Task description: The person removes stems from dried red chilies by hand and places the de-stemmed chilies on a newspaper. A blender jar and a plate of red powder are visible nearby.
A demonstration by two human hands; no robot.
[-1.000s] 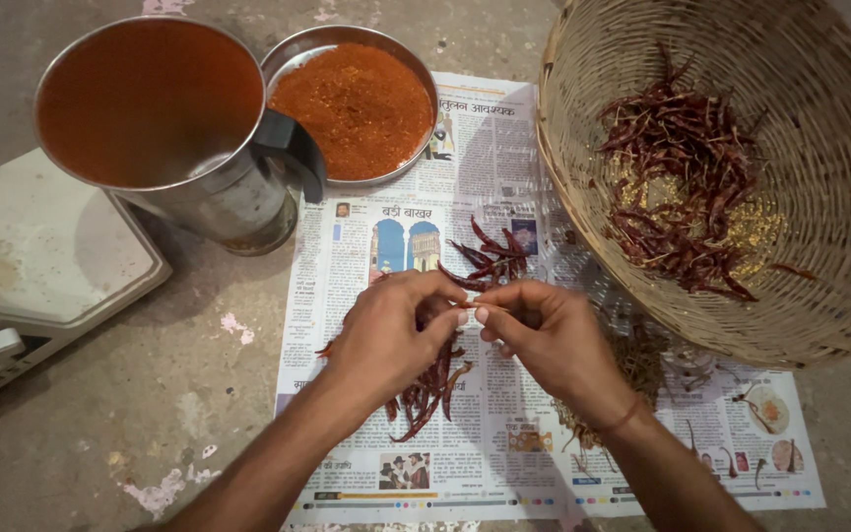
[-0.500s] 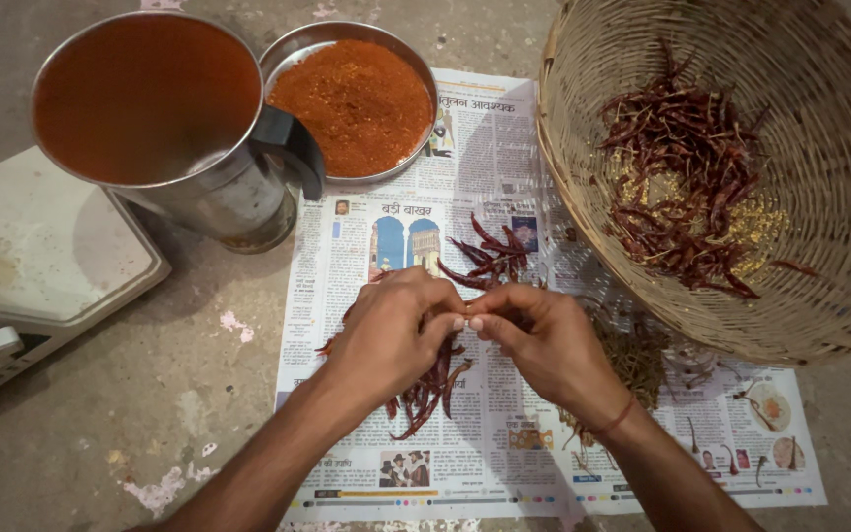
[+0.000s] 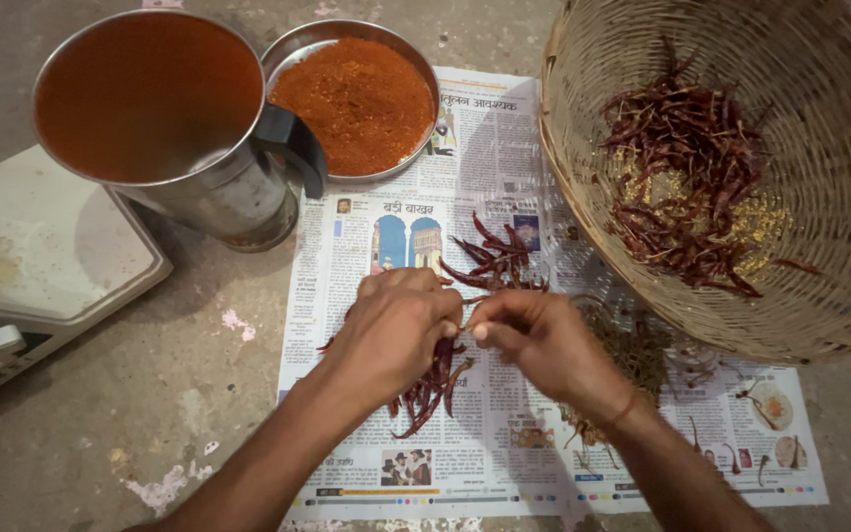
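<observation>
Red dried chilli (image 3: 442, 352) is pinched in the left hand (image 3: 398, 330), the right hand (image 3: 534, 338) nipping its stem, over the newspaper (image 3: 485, 197). Stemmed chillies (image 3: 427, 392) lie on it; many remain in the basket (image 3: 839, 177) beside it.

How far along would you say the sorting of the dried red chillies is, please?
Done: a loose heap of dried red chillies lies on the printed newspaper, with a second small heap above the hands and a pile of thin stalks to the right. In hand: the left hand and right hand pinch one chilli between their fingertips. Left: many chillies lie in the woven cane basket.
</observation>
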